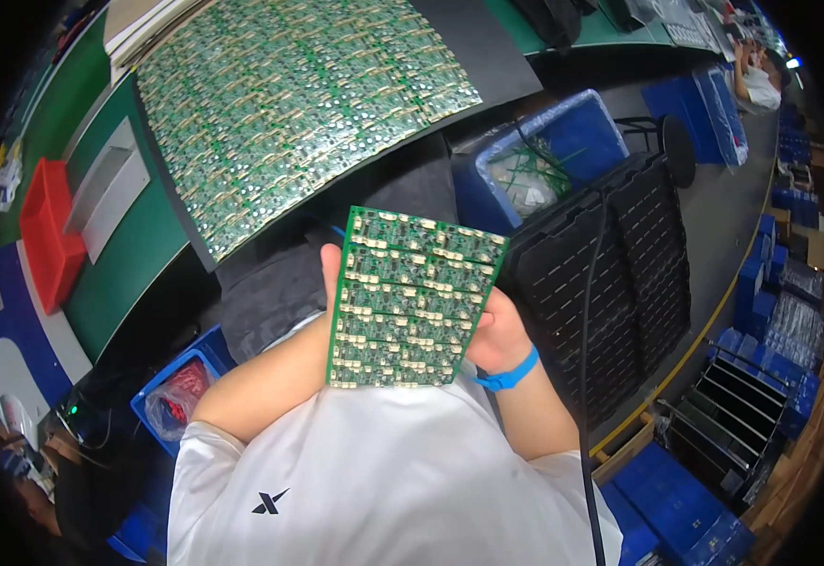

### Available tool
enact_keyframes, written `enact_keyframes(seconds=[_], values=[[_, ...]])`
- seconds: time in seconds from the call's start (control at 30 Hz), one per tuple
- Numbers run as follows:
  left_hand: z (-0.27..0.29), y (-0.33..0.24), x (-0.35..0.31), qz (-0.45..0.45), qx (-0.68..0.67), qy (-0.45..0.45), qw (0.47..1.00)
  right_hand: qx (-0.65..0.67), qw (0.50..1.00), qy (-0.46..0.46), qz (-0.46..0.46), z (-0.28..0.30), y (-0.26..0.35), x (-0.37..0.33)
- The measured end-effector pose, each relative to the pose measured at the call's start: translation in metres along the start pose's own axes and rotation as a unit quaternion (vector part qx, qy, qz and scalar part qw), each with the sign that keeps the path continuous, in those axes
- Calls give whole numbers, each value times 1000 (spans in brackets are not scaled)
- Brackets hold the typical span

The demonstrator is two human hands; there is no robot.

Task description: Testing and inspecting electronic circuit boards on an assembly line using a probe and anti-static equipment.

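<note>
A green circuit board panel with rows of pale connectors and small chips is held up in front of my chest, tilted slightly. My left hand grips its left edge, the thumb showing beside the edge and the other fingers hidden behind the board. On the opposite side, my right hand holds the lower right edge, with most of its fingers out of sight behind. A blue band circles my right wrist. Beyond the held panel, many similar boards lie side by side on a black mat on the workbench.
A red bin and a grey holder stand on the green bench at left. To the right are a blue bin with bagged scraps and black slotted trays. A black cable hangs at my right side.
</note>
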State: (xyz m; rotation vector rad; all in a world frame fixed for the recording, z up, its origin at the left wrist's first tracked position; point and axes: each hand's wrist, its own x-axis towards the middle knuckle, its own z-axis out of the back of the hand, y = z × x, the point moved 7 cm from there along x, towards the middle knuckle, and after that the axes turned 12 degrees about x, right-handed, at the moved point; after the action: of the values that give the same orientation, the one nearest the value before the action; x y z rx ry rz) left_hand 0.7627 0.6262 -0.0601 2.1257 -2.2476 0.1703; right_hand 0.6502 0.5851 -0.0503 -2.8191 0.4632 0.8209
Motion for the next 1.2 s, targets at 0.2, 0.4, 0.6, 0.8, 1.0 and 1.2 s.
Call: enact_keyframes(seconds=[0.2, 0.4, 0.6, 0.8, 1.0, 1.2], values=[[3, -2, -5, 3, -5, -22, 1000, 13, 1000, -14, -11, 15, -5, 4], [2, 0, -3, 19, 12, -42, 999, -45, 999, -11, 24, 12, 4, -2], [-3, 3, -3, 43, 30, -66, 996, -88, 995, -9, 50, 25, 13, 0], [0, 6, -5, 48, 23, -75, 996, 4, 994, 107, 12, 14, -5, 2], [7, 12, -13, 100, -101, -131, 981, 8, 1000, 19, -20, 38, -2, -1], [1, 6, -8, 92, -106, -120, 983, -93, 994, 46, 28, -3, 18, -7]])
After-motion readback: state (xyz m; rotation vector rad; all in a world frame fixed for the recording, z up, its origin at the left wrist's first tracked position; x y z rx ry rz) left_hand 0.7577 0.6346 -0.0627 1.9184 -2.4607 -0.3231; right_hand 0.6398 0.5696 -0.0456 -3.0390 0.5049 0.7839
